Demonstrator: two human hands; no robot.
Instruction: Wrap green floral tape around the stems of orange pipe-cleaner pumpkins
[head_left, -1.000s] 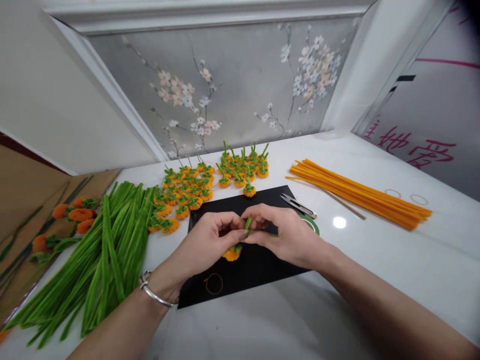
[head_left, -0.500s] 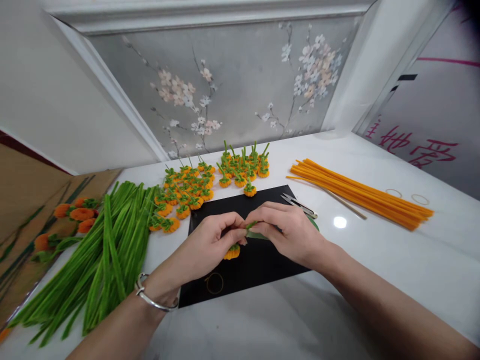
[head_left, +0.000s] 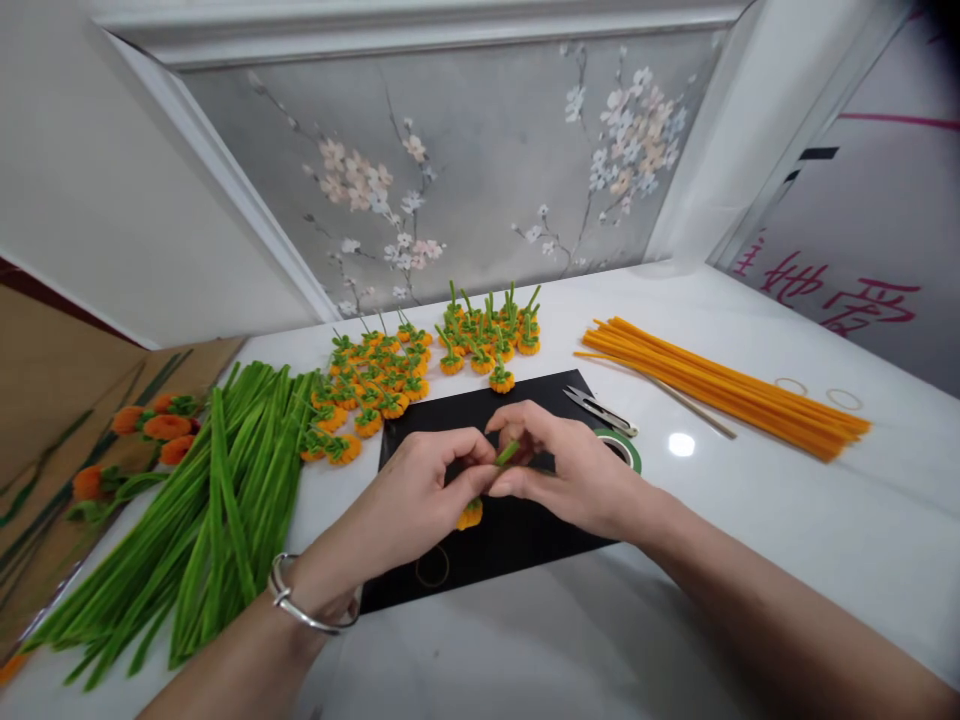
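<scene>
My left hand (head_left: pixel 431 490) is over a black mat (head_left: pixel 517 530), its thumb and fingers pinched on a short piece of green chenille stem (head_left: pixel 508 453). My right hand (head_left: pixel 574 465) meets it from the other side, its fingers curled round the free end of that piece, the thumb touching the left fingertips. Below my left hand shows a small orange pumpkin-like chenille piece (head_left: pixel 470 516) with a green top, partly covered by the hand; I cannot tell whether it is joined to the green piece.
Snips (head_left: pixel 600 408) and a green tape roll (head_left: pixel 636 456) lie right of the mat. Green chenille stems (head_left: pixel 232 500) spread at left, orange stems (head_left: pixel 727 390) at right. Finished orange-and-green pieces (head_left: pixel 390 375) stand in groups behind. A thin ring (head_left: pixel 433 567) lies on the mat.
My right index finger has lifted and the right fingers have spread round the green piece, baring more of it. The tape roll shows more fully.
</scene>
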